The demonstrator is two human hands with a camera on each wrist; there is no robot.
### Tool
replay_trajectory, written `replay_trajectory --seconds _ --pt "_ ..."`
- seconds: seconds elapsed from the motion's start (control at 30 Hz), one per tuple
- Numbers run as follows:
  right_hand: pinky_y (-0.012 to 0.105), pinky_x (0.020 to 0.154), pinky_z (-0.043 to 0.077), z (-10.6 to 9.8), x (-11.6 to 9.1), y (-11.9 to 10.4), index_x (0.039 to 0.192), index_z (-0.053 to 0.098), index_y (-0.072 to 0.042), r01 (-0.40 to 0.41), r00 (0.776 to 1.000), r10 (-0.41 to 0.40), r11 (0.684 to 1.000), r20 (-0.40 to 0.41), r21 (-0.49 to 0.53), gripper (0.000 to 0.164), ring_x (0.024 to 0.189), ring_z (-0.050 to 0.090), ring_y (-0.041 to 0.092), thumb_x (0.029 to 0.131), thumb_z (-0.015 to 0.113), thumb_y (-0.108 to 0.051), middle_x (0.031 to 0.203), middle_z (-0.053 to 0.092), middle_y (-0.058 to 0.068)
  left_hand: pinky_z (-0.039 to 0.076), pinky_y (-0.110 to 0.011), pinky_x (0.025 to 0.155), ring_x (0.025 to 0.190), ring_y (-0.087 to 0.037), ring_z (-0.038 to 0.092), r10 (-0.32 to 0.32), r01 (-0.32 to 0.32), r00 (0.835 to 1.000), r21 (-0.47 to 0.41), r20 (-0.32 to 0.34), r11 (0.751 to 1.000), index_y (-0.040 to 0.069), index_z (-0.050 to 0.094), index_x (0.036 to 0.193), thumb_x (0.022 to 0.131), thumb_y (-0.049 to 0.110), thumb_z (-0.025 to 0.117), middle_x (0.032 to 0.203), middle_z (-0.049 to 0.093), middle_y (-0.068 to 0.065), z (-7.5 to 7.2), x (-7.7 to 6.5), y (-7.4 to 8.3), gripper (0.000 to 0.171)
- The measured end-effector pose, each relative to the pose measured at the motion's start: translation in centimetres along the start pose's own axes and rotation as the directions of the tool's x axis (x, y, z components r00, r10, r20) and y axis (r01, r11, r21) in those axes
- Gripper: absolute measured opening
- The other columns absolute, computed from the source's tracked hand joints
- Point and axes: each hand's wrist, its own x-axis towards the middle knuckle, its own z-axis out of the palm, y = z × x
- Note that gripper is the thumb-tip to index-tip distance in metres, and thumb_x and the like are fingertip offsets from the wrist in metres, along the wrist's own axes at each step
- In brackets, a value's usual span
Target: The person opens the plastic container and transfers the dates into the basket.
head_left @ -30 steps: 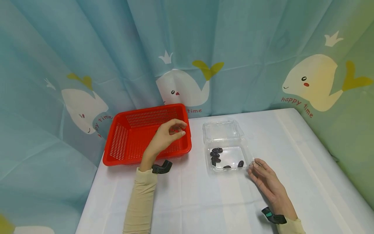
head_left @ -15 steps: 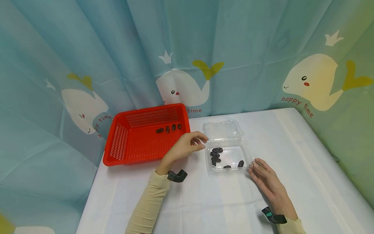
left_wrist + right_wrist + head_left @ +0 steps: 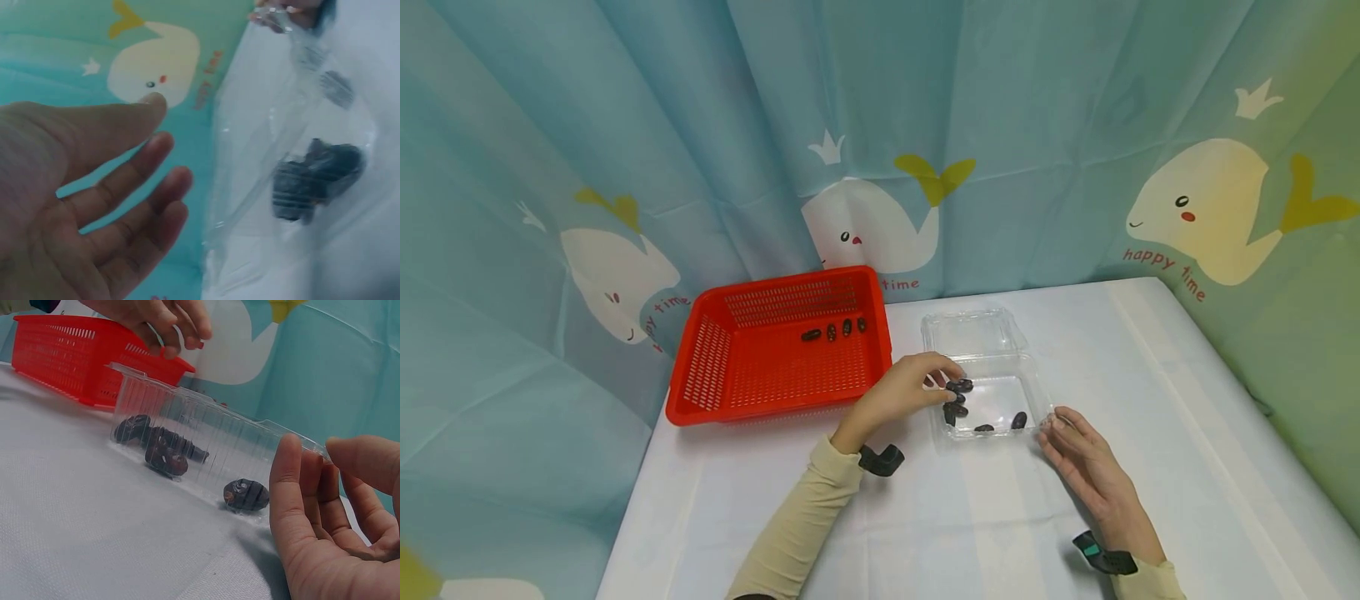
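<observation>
A clear plastic clamshell box point(image 3: 996, 392) lies with its lid folded back on the table. Dark wrinkled dates, several along its left side and one date point(image 3: 1019, 420) near the right front corner, rest inside. My left hand point(image 3: 904, 390) hangs over the box's left edge, just above the clustered dates point(image 3: 319, 178); in the left wrist view its thumb and fingers are apart with nothing between them. At the box's front right corner, my right hand point(image 3: 1093, 471) pinches the rim between thumb and fingers, as the right wrist view shows.
A red perforated basket point(image 3: 760, 367) stands to the left of the box, with several dates point(image 3: 831, 333) lined up at its back right. A white cloth covers the table point(image 3: 970, 525). Behind hangs a blue curtain point(image 3: 1037, 208) printed with whales.
My left hand has moved right and forward from above the red basket to over the box's left edge, uncovering the dates in the basket. The right hand keeps its grip on the corner.
</observation>
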Motion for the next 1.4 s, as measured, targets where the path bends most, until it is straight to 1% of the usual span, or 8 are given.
replay_trajectory --seconds 0.23,0.4,0.53,0.73,0.9,1.17,1.3,1.4 --pt "0.023 0.095 0.059 0.0 0.0 -0.1 0.127 0.057 -0.015 0.02 0.998 -0.023 0.999 0.053 0.046 0.025 0.103 0.07 0.009 0.11 0.043 -0.002 0.108 0.069 -0.002 0.056 -0.033 0.1 0.109 -0.024 0.069 0.02 -0.021 0.999 0.032 0.049 0.999 0.006 0.07 0.127 0.096 0.012 0.075 0.122 0.073 -0.009 2.5 1.0 -0.8 0.032" --pt "0.023 0.096 0.058 0.1 -0.1 -0.1 0.126 0.058 -0.016 0.016 0.999 -0.018 0.999 0.049 0.041 0.025 0.104 0.07 0.009 0.11 0.044 -0.002 0.109 0.068 -0.002 0.053 -0.026 0.101 0.11 -0.021 0.067 0.07 -0.078 0.993 0.094 0.091 0.992 0.009 0.072 0.126 0.094 0.014 0.079 0.12 0.073 -0.005 3.3 1.6 -1.6 0.033" --pt "0.023 0.096 0.059 0.1 -0.1 -0.2 0.125 0.058 -0.016 0.015 0.999 -0.017 0.999 0.043 0.038 0.025 0.104 0.07 0.009 0.11 0.045 -0.002 0.109 0.069 -0.003 0.05 -0.022 0.102 0.11 -0.018 0.067 0.095 -0.123 0.984 0.188 0.154 0.974 0.011 0.072 0.126 0.094 0.019 0.079 0.12 0.073 -0.001 3.5 2.3 -2.0 0.033" --pt "0.022 0.096 0.058 0.2 -0.1 -0.2 0.125 0.058 -0.017 0.007 1.0 -0.008 1.0 0.025 0.024 0.024 0.103 0.07 0.008 0.11 0.046 -0.003 0.108 0.069 -0.004 0.048 -0.02 0.102 0.111 -0.014 0.066 0.084 -0.159 0.966 0.303 0.245 0.94 0.015 0.073 0.127 0.095 0.024 0.078 0.12 0.072 0.003 3.9 3.0 -1.9 0.033" --pt "0.021 0.097 0.058 0.3 -0.1 -0.1 0.125 0.059 -0.018 -0.006 1.0 0.006 1.0 -0.005 0.005 0.023 0.104 0.069 0.008 0.11 0.048 -0.005 0.109 0.068 -0.005 0.049 -0.018 0.097 0.107 -0.01 0.066 0.078 -0.182 0.962 0.397 0.262 0.899 0.021 0.075 0.126 0.095 0.028 0.077 0.119 0.072 0.007 4.5 3.2 -1.7 0.031" --pt "0.022 0.096 0.058 0.2 -0.1 -0.2 0.125 0.059 -0.017 -0.002 1.0 0.001 1.0 0.015 0.027 0.024 0.104 0.069 0.008 0.11 0.047 -0.004 0.109 0.068 -0.004 0.049 -0.018 0.089 0.104 -0.007 0.065 0.056 -0.198 0.957 0.502 0.283 0.842 0.025 0.077 0.124 0.093 0.029 0.079 0.112 0.074 0.01 5.3 4.1 -1.4 0.032" --pt "0.022 0.096 0.058 0.2 -0.1 -0.2 0.125 0.058 -0.017 -0.003 1.0 0.002 1.0 0.013 0.027 0.023 0.103 0.069 0.008 0.11 0.046 -0.004 0.109 0.068 -0.003 0.049 -0.017 0.087 0.102 -0.006 0.065 0.044 -0.207 0.949 0.513 0.311 0.833 0.027 0.077 0.123 0.091 0.025 0.081 0.109 0.075 0.01 5.5 4.5 -1.4 0.032" --pt "0.022 0.096 0.058 0.2 -0.1 -0.1 0.126 0.057 -0.017 -0.009 1.0 0.008 1.0 0.007 0.018 0.023 0.103 0.069 0.007 0.11 0.046 -0.005 0.109 0.067 -0.004 0.048 -0.016 0.083 0.1 -0.006 0.064 0.034 -0.209 0.939 0.488 0.343 0.847 0.028 0.076 0.124 0.091 0.021 0.082 0.109 0.075 0.009 5.5 4.7 -1.4 0.035"
